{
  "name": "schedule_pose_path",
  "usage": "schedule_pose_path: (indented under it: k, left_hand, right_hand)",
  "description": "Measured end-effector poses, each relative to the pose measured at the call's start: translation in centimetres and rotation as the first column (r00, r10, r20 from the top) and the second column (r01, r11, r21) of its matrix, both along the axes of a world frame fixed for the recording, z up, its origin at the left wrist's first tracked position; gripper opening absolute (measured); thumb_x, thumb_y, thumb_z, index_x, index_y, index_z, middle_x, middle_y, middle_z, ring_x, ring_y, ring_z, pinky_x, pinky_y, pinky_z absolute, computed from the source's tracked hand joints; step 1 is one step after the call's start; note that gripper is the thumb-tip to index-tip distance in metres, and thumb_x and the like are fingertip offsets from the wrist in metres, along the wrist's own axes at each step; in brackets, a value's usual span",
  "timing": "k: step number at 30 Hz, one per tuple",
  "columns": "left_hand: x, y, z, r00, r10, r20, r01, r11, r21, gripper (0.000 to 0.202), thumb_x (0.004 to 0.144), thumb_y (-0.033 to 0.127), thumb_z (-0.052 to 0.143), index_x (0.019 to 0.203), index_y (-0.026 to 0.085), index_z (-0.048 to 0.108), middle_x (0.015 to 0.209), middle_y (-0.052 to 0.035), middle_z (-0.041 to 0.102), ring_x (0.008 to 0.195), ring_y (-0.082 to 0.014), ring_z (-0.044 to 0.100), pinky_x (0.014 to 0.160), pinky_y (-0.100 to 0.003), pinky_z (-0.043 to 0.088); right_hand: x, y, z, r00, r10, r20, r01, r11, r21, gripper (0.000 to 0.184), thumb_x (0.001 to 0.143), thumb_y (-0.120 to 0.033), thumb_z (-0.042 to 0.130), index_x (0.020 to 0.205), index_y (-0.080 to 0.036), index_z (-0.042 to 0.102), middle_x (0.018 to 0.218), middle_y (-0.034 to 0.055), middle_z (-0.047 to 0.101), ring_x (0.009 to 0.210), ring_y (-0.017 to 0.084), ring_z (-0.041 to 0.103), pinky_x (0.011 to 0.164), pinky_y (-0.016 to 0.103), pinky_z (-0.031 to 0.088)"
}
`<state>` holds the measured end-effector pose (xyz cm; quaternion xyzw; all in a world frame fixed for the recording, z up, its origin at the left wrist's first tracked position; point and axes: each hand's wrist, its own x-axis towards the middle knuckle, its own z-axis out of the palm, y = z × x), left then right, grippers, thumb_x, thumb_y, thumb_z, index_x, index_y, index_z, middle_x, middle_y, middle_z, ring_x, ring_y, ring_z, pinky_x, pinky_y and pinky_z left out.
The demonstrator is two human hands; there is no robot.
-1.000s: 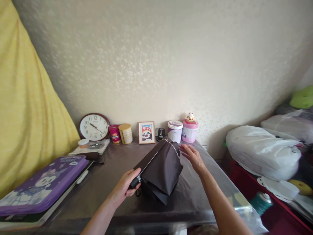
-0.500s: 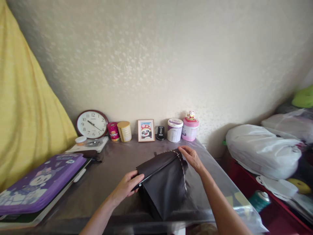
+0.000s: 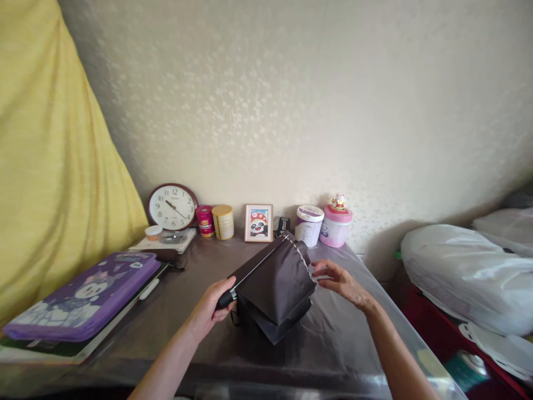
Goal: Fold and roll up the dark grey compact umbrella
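Note:
A black folding umbrella (image 3: 272,289), its cloth loose in hanging folds, is held above the dark table. A pale, patterned trim runs along the far edge of its cloth. My left hand (image 3: 211,303) is closed around the short black handle (image 3: 226,299) at the near left end, and the umbrella tilts up and away to the right. To the right of the cloth is my right hand (image 3: 343,284), fingers apart, its tips close to the trimmed edge; whether they touch it I cannot tell.
Along the wall stand a round clock (image 3: 173,206), a pink tin (image 3: 205,221), a yellow tin (image 3: 223,222), a framed panda picture (image 3: 259,223) and two tubs (image 3: 309,226). A purple case (image 3: 83,297) lies at left. White plastic bags (image 3: 462,278) bulge beyond the table's right edge.
My left hand has raised and turned the umbrella so its far end points higher. My right hand has let go of the tip and moved down and right. The view has shifted left.

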<state>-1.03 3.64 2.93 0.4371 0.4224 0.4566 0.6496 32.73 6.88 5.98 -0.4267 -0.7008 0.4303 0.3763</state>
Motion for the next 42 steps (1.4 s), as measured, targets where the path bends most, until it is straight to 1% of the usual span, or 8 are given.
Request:
schedule_pose_path:
  k: [4,11,20,25,28,33,38,42]
  left_hand:
    - [-0.1,0.2,-0.3,1.000,0.012,0.029,-0.012,0.999,-0.032,0.037,0.078,0.048,0.050,0.060,0.016,0.042,0.042,0.0030,0.049,0.028,0.0000,0.020,0.033,-0.016,0.007]
    - [-0.2,0.5,-0.7,0.999,0.001,0.053,0.001,0.999,-0.038,0.038,0.078,0.048,0.050,0.058,0.016,0.043,0.042,0.0018,0.050,0.027,-0.0001,0.021,0.033,-0.017,0.007]
    - [-0.3,0.8,-1.2,0.999,-0.026,0.036,0.029,0.997,-0.073,0.040,0.077,0.050,0.050,0.058,0.015,0.043,0.042,0.0021,0.050,0.028,0.0004,0.019,0.033,-0.017,0.006]
    - [-0.1,0.7,-1.4,0.999,-0.051,0.019,0.052,0.994,-0.095,0.039,0.075,0.051,0.052,0.059,0.016,0.041,0.041,0.0031,0.049,0.028,0.0006,0.018,0.033,-0.016,0.005]
    - [0.0,0.7,-1.5,0.998,-0.064,-0.003,0.064,0.994,-0.091,0.038,0.074,0.051,0.052,0.062,0.018,0.040,0.040,0.0039,0.049,0.027,0.0001,0.018,0.032,-0.016,0.005]
    - [0.2,0.3,-1.2,0.991,-0.106,-0.085,0.102,0.993,-0.057,0.039,0.074,0.054,0.050,0.064,0.018,0.041,0.042,0.0040,0.049,0.027,-0.0001,0.018,0.031,-0.016,0.005]
    - [0.8,-0.2,-0.7,0.960,-0.132,-0.245,0.140,0.990,0.014,0.039,0.074,0.056,0.049,0.069,0.017,0.047,0.042,0.0053,0.047,0.027,-0.0013,0.021,0.030,-0.016,0.009]
    - [1.2,-0.4,-0.8,0.902,-0.169,-0.397,0.209,0.976,0.060,0.039,0.075,0.054,0.046,0.071,0.016,0.051,0.043,0.0053,0.046,0.028,-0.0033,0.027,0.029,-0.016,0.015]
  right_hand:
    - [-0.6,0.1,-0.4,0.993,0.097,0.067,-0.096,0.995,-0.019,0.032,0.068,-0.029,0.064,0.097,-0.024,0.052,0.113,0.0041,0.051,0.096,0.018,0.054,0.084,0.036,0.045]
    - [-1.4,0.2,-0.4,0.976,0.095,0.195,-0.106,0.993,0.050,0.033,0.067,-0.025,0.065,0.098,-0.025,0.056,0.102,0.0014,0.056,0.098,0.019,0.050,0.094,0.038,0.035]
    - [-1.7,0.1,0.5,0.997,0.033,0.066,-0.038,0.997,0.070,0.022,0.069,-0.030,0.063,0.089,-0.021,0.062,0.083,0.0012,0.058,0.076,0.014,0.054,0.072,0.029,0.045]
    - [-1.9,0.1,1.3,0.997,-0.079,0.022,0.072,0.972,0.224,0.018,0.068,-0.035,0.065,0.077,-0.019,0.064,0.073,0.0012,0.056,0.070,0.014,0.053,0.066,0.028,0.046]
    - [-2.0,0.1,1.8,0.990,-0.139,-0.022,0.138,0.936,0.325,0.018,0.068,-0.037,0.065,0.074,-0.020,0.064,0.079,0.0026,0.055,0.074,0.015,0.053,0.066,0.028,0.047]
    - [-2.2,-0.3,2.9,0.976,-0.199,-0.092,0.219,0.883,0.414,0.016,0.068,-0.035,0.066,0.074,-0.021,0.063,0.106,0.0062,0.054,0.089,0.018,0.054,0.071,0.028,0.048]
    - [-3.4,-1.1,4.0,0.958,-0.220,-0.182,0.269,0.909,0.318,0.019,0.072,-0.037,0.062,0.081,-0.020,0.059,0.100,0.0066,0.062,0.050,0.009,0.053,0.048,0.026,0.048]
    - [-4.6,-1.1,4.1,0.927,-0.238,-0.290,0.309,0.923,0.228,0.023,0.072,-0.037,0.063,0.083,-0.019,0.056,0.075,0.0026,0.065,0.052,0.014,0.061,0.054,0.029,0.052]
